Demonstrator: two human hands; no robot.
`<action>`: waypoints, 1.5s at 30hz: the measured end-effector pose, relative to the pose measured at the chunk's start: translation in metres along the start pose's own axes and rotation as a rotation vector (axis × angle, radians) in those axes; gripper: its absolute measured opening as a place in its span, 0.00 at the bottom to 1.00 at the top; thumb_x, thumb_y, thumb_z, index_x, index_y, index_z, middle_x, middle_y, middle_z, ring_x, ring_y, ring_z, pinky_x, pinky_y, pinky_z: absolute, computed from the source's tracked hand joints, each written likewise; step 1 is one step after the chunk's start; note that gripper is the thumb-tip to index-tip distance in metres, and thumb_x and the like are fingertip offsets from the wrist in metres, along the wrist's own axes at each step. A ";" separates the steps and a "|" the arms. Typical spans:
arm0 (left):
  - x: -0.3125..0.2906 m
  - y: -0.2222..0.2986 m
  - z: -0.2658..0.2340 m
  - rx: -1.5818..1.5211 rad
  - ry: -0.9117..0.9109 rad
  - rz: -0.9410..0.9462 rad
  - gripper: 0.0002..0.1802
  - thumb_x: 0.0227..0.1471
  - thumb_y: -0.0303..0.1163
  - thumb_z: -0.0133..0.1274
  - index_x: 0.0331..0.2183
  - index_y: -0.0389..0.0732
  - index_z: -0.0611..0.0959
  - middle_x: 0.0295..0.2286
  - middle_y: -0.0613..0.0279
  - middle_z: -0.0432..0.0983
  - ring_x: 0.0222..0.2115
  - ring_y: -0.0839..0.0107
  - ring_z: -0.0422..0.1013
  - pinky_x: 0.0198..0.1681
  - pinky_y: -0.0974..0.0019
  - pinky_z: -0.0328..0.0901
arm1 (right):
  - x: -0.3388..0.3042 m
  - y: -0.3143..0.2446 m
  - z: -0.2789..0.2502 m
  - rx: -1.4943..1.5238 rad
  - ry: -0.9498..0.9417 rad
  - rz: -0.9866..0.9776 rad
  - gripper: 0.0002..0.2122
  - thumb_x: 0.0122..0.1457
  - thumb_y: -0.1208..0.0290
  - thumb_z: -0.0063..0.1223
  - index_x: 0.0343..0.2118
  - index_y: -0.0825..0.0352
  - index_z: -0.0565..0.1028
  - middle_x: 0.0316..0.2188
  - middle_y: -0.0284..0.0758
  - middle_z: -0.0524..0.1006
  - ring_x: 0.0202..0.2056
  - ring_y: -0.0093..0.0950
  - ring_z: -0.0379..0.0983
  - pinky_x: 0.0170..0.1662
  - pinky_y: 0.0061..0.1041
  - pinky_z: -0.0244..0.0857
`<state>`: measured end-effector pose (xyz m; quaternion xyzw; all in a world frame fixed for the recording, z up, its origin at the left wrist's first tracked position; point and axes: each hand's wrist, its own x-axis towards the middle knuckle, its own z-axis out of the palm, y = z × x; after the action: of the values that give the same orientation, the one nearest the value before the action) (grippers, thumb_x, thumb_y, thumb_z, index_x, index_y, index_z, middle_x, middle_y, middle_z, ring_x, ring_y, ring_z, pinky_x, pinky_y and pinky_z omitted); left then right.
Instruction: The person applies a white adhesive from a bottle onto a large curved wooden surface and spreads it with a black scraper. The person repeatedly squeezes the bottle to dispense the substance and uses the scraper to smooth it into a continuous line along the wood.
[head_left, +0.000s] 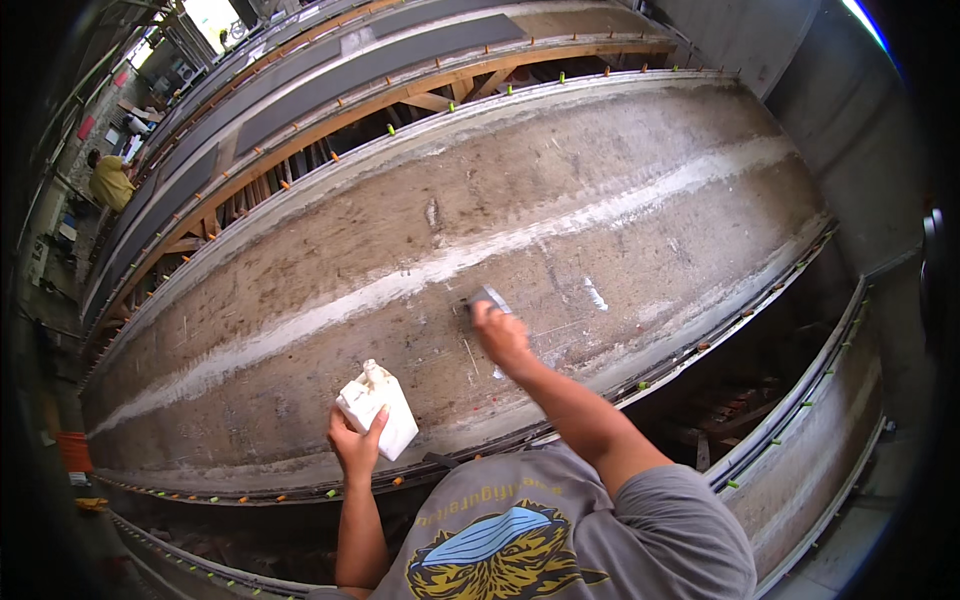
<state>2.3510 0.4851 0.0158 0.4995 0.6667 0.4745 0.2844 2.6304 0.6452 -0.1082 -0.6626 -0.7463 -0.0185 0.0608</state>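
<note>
My left hand [357, 440] is closed round a white plastic bottle [395, 425] with a narrow neck, held tilted just above the near edge of a long worktop. The worktop [600, 150] has a worn brown surface, with a pale stripe [440, 264] running along it. Farther right, my right hand [498, 332] grips a small flat grey pad [490, 298] against or close over the brown surface, short of the stripe. Fingers cover part of the pad, so its exact kind is unclear. White scratches and a white smear [595, 293] mark the surface nearby.
Small orange and green clips [391, 129] line the worktop's edges. Beyond it stands another long bench with dark grey sheets [380, 85] on a wooden frame. A person in a yellow top [110, 183] is at the far left. A grey wall [850, 130] closes the right side.
</note>
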 end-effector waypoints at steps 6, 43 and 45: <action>-0.007 0.022 0.011 -0.083 -0.030 -0.073 0.27 0.45 0.27 0.72 0.47 0.33 0.78 0.42 0.57 0.79 0.42 0.70 0.76 0.48 0.64 0.69 | -0.024 -0.004 -0.066 0.647 -0.481 -0.135 0.18 0.57 0.68 0.57 0.47 0.67 0.68 0.29 0.52 0.81 0.33 0.55 0.79 0.39 0.50 0.74; -0.029 -0.021 -0.061 -0.124 -0.017 -0.052 0.29 0.43 0.28 0.74 0.46 0.32 0.79 0.41 0.55 0.81 0.41 0.67 0.79 0.45 0.63 0.72 | 0.085 0.114 -0.005 0.588 -0.135 0.404 0.26 0.47 0.64 0.67 0.50 0.67 0.74 0.42 0.50 0.82 0.47 0.47 0.79 0.50 0.41 0.74; -0.031 -0.020 -0.061 -0.160 0.011 -0.053 0.29 0.44 0.26 0.73 0.47 0.32 0.78 0.41 0.56 0.80 0.42 0.68 0.78 0.46 0.64 0.71 | 0.096 0.154 -0.024 0.347 -0.106 0.372 0.24 0.48 0.64 0.67 0.48 0.68 0.75 0.41 0.51 0.82 0.45 0.48 0.79 0.48 0.42 0.74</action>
<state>2.3009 0.4338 0.0181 0.4547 0.6412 0.5213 0.3322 2.7738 0.7560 -0.0810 -0.7681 -0.6058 0.1560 0.1366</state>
